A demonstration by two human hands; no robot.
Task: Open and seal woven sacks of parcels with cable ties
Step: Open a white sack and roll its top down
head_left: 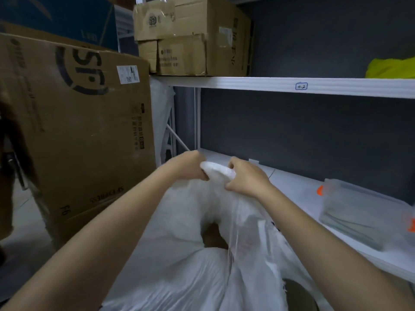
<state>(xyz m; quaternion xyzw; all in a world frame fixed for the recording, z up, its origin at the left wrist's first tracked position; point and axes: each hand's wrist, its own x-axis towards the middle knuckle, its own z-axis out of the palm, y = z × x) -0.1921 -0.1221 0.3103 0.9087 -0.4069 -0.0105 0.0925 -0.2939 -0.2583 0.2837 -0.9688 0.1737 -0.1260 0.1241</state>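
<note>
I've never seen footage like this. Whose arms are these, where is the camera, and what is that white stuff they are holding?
There is no machine here: a person wears a wide-angle camera on the head, so you look forward and down along their own two bare arms. The left hand and the right hand both grip the bunched top edge of a white woven sack, which fills the lower middle of the picture. Through a gap in the cloth something brown shows inside; I cannot tell what it is. No cable tie is visible. To the left stands a big cardboard box. To the right is a white shelf unit: its upper level carries smaller cardboard boxes, and its lower level a clear plastic container.
</note>
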